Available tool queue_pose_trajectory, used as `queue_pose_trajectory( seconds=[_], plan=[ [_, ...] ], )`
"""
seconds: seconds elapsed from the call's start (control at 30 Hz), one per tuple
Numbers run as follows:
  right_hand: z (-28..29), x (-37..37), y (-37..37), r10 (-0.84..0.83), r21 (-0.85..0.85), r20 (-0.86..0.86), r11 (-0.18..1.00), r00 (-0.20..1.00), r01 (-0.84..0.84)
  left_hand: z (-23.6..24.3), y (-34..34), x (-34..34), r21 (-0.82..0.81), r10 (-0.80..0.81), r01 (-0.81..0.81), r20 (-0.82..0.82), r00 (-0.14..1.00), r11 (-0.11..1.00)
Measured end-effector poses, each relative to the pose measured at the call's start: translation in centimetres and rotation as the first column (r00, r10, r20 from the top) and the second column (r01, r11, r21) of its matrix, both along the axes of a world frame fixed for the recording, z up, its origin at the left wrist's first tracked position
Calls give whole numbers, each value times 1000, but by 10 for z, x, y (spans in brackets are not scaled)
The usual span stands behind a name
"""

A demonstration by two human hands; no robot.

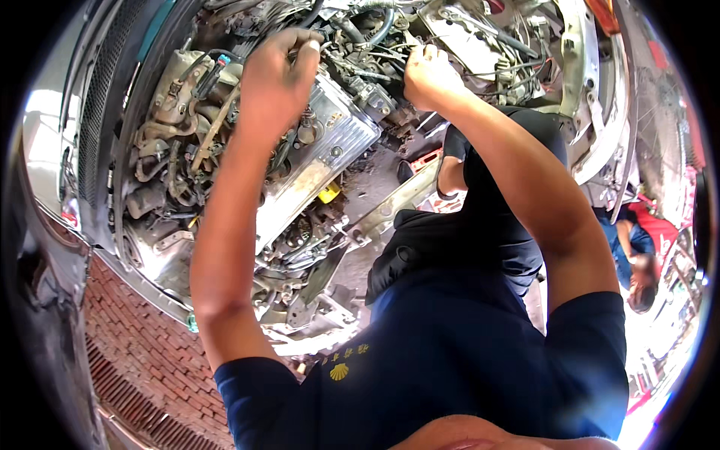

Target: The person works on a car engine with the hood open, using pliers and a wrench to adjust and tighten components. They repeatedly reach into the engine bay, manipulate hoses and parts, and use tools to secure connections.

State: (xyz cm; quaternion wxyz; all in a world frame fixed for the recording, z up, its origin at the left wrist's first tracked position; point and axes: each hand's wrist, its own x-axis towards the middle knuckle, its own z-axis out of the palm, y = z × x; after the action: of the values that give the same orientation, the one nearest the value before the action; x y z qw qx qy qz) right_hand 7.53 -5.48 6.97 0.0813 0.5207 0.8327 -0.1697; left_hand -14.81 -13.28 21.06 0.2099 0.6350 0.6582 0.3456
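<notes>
Both my hands reach into an open engine bay, at the far side of a silver ribbed engine cover (334, 120). My left hand (279, 75) is above the cover's far left end, its fingers curled in toward the thumb. Whatever lies between those fingertips is too dark to make out. To the right, over a cluster of hoses and wires, my right hand (433, 79) is closed with its knuckles up. Small metal parts show by its fingertips, but what it grips is hidden. A blue-grey hose (382, 28) curves between the two hands.
A yellow cap (328, 193) sits beside the engine cover. Brownish pipes and castings (169, 120) fill the left of the bay. A pale flat panel (469, 45) with wires lies at the far right. Another person (636, 251) is low at the right. Brick paving (150, 330) shows lower left.
</notes>
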Motion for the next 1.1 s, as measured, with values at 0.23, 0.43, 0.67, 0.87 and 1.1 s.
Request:
queue_pose_trajectory(
  seconds=[0.23,0.43,0.67,0.87,1.1],
  plan=[
    [5,-4,-12,-78,72,-161,993,984,91,-70,87,-27,-551,314,-78,349,883,831],
    [13,-9,-12,-7,-22,-52,1000,999,5,-82,96,-26,-724,366,41,396,842,688],
    [8,-24,-17,-70,-28,-102,997,992,67,-61,97,-15,-836,170,181,308,936,518],
    [1,-27,-25,-42,177,-94,983,995,58,-84,99,-36,-777,242,231,439,865,586],
    [4,-31,-22,-156,77,-104,983,982,165,-101,108,-43,-783,207,331,495,844,526]
  ],
)
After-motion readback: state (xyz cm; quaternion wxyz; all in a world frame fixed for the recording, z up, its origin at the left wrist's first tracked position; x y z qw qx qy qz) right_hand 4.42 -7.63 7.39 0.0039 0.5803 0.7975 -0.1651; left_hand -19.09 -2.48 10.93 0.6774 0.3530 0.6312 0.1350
